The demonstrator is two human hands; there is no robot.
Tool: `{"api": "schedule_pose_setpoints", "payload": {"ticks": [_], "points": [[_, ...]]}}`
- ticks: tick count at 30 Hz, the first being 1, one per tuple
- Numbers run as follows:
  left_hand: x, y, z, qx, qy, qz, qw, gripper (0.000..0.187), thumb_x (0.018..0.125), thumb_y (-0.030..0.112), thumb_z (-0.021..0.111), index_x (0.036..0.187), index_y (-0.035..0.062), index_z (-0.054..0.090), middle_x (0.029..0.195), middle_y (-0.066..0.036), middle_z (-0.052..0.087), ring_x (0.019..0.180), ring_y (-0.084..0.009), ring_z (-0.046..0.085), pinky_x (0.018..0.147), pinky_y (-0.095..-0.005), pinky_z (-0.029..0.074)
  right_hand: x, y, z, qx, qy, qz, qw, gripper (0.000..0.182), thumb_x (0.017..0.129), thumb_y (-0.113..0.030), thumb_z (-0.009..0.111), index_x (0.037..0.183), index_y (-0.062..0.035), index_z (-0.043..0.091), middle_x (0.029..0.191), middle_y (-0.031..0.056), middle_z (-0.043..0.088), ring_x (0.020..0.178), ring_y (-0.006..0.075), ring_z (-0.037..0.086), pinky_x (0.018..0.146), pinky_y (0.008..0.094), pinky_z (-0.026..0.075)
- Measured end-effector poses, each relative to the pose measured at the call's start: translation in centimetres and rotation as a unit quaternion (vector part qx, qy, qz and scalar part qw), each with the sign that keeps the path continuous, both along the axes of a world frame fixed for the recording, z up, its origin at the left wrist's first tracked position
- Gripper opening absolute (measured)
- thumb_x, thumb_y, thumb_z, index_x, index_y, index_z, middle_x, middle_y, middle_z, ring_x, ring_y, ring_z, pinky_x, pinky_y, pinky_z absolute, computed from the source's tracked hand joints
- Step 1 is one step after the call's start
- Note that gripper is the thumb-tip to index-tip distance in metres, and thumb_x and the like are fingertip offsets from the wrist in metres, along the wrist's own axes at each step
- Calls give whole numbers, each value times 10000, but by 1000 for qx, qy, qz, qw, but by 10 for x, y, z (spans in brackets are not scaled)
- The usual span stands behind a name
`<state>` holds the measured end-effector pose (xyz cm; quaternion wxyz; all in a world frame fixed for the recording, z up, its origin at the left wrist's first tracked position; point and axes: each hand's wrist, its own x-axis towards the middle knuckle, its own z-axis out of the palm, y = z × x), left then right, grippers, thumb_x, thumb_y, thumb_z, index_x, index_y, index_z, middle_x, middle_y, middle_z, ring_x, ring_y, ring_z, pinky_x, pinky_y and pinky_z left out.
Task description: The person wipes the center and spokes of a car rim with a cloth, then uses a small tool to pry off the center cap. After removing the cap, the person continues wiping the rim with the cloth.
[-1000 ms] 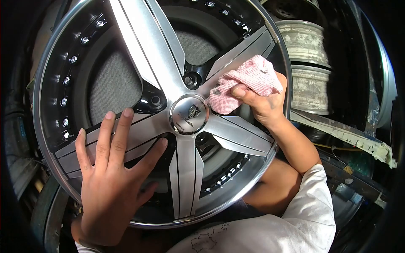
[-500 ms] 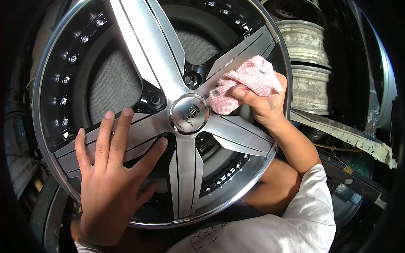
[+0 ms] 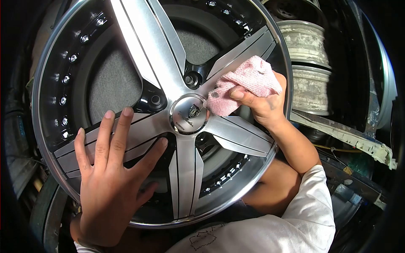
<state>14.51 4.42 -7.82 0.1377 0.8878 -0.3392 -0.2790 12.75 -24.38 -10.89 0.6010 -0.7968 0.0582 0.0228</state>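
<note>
A silver and black car wheel rim [image 3: 184,177] fills the middle of the head view, its spokes meeting at a round center cap [image 3: 188,114] with a crest and script on it. My left hand [image 3: 112,168] lies with fingers spread over the left spoke, palm down, holding nothing. In my right hand [image 3: 265,103] is a bunched pink cloth [image 3: 249,80] with a few dark stains, the thumb pressed against it. The cloth's lower left edge meets the right side of the center cap. The fingers behind the cloth are hidden.
Two worn whitish rims [image 3: 310,89] are stacked at the right, beside a metal frame bar [image 3: 344,135] with peeling edges. Grey carpet-like material [image 3: 114,80] shows through the gaps between spokes. My knee [image 3: 274,185] is below the rim.
The pink cloth has shifted very slightly downward beside the center cap, still in my right hand. My left hand and the rim look unchanged.
</note>
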Motion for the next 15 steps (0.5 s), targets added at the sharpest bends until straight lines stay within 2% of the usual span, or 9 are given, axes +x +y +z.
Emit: {"api": "schedule_pose_setpoints", "payload": {"ticks": [8, 15], "points": [[0, 0, -1, -1, -4, -4, 1000, 745, 503, 174, 852, 1187, 317, 591, 1479, -145, 264, 1370, -370, 241, 1066, -613, 163, 0, 1, 1, -30, 6, 9, 999, 264, 713, -14, 771, 935, 54, 646, 816, 92, 690, 750, 130, 659, 692, 249, 529], [0, 0, -1, 1, -5, -4, 1000, 757, 500, 173, 850, 1195, 318, 586, 1477, -149, 263, 1369, -371, 241, 1067, -610, 162, 0, -3, 1, 19, 4, 0, 1000, 263, 721, -1, 757, 948, 56, 638, 820, 93, 690, 751, 140, 662, 701, 257, 532]]}}
